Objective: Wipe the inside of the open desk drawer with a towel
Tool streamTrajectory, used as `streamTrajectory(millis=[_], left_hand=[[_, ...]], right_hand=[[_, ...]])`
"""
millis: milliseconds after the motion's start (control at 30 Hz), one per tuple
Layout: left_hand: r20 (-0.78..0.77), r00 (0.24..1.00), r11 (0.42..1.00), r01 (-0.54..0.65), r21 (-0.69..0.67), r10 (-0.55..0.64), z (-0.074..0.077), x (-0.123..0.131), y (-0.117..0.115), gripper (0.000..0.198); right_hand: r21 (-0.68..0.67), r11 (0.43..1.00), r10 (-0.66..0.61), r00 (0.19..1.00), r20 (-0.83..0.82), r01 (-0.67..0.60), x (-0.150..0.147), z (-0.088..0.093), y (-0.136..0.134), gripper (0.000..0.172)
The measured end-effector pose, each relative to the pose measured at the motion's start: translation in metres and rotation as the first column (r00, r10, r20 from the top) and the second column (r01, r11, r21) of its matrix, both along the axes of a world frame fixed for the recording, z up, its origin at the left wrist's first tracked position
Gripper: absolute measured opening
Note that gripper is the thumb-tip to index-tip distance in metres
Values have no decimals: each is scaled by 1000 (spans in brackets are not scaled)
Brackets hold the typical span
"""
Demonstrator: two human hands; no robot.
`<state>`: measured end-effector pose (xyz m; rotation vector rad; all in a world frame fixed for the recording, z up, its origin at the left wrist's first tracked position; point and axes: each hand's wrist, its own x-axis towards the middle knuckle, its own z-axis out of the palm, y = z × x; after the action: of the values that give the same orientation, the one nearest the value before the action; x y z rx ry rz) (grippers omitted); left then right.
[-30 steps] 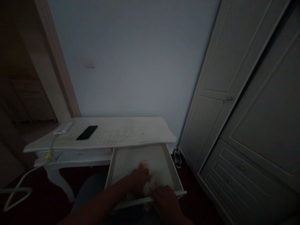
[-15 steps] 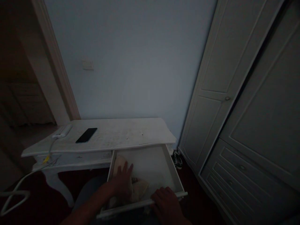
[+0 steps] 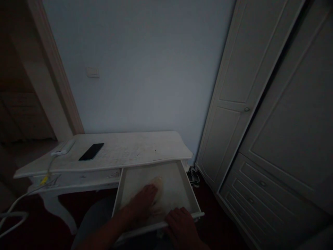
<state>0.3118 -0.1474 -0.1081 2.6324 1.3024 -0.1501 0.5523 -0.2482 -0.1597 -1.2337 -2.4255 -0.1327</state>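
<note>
With our left hand (image 3: 148, 195) we press what seems a pale cloth (image 3: 158, 183) inside the drawer (image 3: 173, 177); blur keeps us from telling that grip's closure. Our right hand (image 3: 180, 221) grips the drawer's front edge.

Dim light, darkened corners, stretched edges, left hand (image 3: 147, 195) blurred
</note>
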Motion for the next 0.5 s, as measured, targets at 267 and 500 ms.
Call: streamTrajectory(millis=[267,500], left_hand=[[-157,882,884,-405,231,445,26,-26,26,62],[-171,862,867,-430,251,477,46,-2,48,40]], right_hand=[[4,1000,3,998,-56,-3,-1,-2,-1,25],[2,1000,7,999,-48,-6,0,1,0,22]])
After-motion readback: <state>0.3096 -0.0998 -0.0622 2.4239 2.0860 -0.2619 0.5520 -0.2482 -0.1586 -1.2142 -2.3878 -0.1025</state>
